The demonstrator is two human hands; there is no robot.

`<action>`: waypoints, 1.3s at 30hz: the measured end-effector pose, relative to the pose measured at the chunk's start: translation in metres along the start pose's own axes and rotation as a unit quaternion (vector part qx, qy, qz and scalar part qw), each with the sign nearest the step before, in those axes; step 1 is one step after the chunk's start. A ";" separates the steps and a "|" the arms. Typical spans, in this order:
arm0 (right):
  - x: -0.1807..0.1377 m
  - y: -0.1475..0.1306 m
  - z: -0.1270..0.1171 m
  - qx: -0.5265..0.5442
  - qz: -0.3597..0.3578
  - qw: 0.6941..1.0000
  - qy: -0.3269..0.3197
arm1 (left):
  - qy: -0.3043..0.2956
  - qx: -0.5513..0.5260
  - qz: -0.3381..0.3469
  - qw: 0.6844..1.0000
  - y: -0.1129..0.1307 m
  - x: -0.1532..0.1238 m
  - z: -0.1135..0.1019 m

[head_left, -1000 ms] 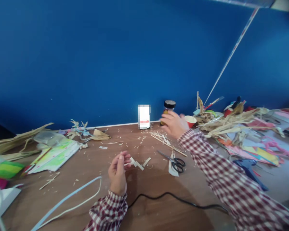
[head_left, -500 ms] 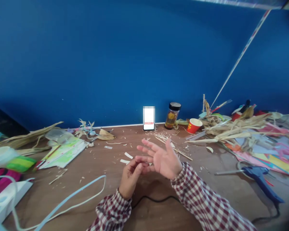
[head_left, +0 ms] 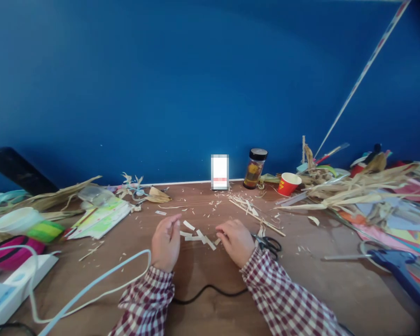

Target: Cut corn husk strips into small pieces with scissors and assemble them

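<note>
Right fingers [head_left: 227,227] curled halfway, perhaps touching strips [head_left: 209,243].

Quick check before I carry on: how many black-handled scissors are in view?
1: the scissors lie beside the right hand, partly hidden behind it. Others could be hidden under the dried leaves at the right.

You can pass between your left hand [head_left: 166,242] and right hand [head_left: 236,240], over flat strips [head_left: 201,235]; scissors [head_left: 272,245] crowd your right wrist, a cord [head_left: 101,278] loops just beside your left, and a jar [head_left: 255,170] stands behind.
</note>
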State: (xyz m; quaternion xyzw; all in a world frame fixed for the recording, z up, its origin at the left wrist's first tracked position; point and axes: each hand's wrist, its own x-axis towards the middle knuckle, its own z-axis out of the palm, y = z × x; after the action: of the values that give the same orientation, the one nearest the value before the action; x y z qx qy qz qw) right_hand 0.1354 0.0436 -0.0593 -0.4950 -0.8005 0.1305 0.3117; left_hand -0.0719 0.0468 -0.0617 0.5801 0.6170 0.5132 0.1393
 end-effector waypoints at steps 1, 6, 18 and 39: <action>-0.001 -0.001 0.001 -0.034 -0.015 0.999 -0.011 | -0.022 0.052 0.030 0.998 -0.001 0.000 -0.002; -0.004 -0.003 0.006 -0.080 -0.053 0.995 -0.041 | -0.132 0.248 0.093 0.955 0.005 -0.001 -0.008; -0.005 -0.001 0.013 -0.078 -0.078 0.992 -0.058 | -0.207 0.371 0.081 0.902 -0.004 0.011 -0.002; 0.002 -0.001 -0.022 -0.008 -0.039 0.997 0.069 | -0.233 0.289 0.181 0.911 -0.026 0.010 0.011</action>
State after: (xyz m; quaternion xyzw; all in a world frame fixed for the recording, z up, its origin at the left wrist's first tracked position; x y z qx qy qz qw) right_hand 0.1476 0.0431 -0.0409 -0.4734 -0.7968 0.0772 0.3674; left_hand -0.0812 0.0660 -0.0825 0.7999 0.5727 0.1793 0.0096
